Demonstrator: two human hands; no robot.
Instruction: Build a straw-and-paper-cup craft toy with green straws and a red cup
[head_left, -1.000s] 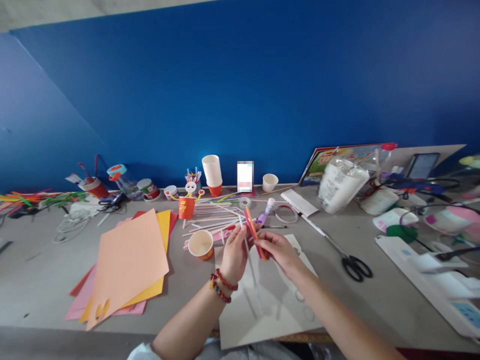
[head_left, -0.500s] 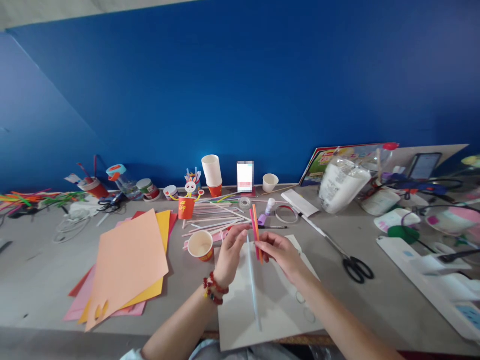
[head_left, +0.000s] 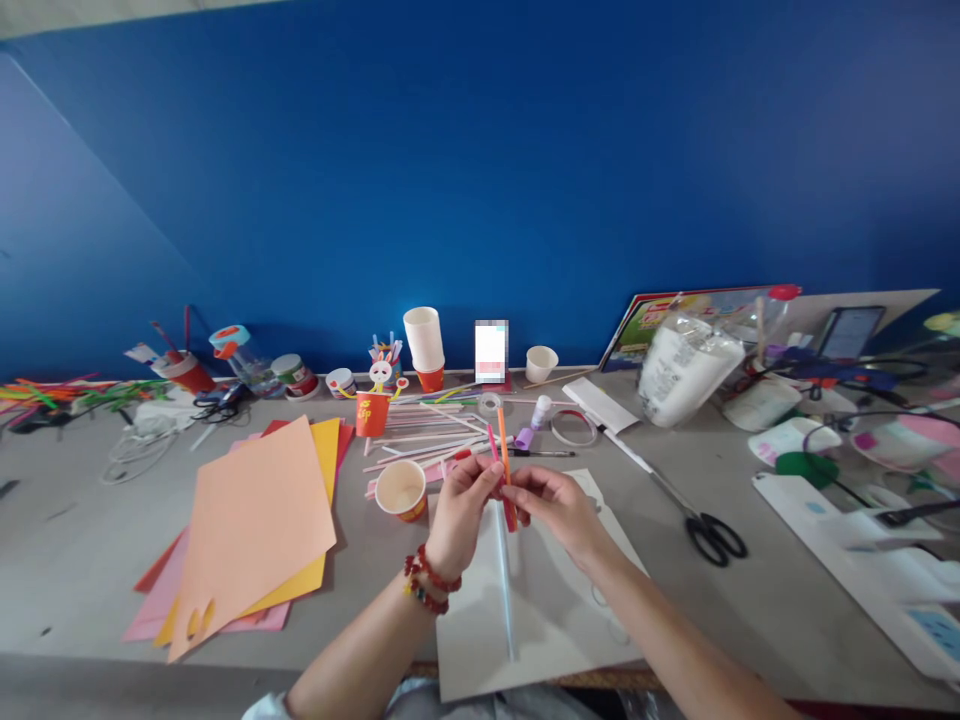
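Note:
Over a white sheet of card (head_left: pixel 555 620), my two hands meet around a pink straw (head_left: pixel 493 440) and an orange straw (head_left: pixel 503 435), both held roughly upright. My left hand (head_left: pixel 466 500), with red bead bracelets at the wrist, pinches the pink straw between thumb and fingers. The fingers of my right hand (head_left: pixel 551 500) are closed on the orange straw; whether they also grip the pink one is partly hidden. Below them a light blue straw (head_left: pixel 504 590) lies lengthwise on the card. To the left of my left hand stands an open paper cup (head_left: pixel 402 491).
Coloured paper sheets (head_left: pixel 262 530) are stacked at left. Behind my hands lie loose straws (head_left: pixel 420 425), with a bunny-topped red cup (head_left: pixel 373 414) beside them. Black-handled scissors (head_left: pixel 716 540) and a white power strip (head_left: pixel 847 570) are at right. A phone (head_left: pixel 491 352) stands by the blue wall.
My left hand has closed onto the pink straw, where it was apart from the straws before. The two straws have shifted slightly left and their tops have spread a little.

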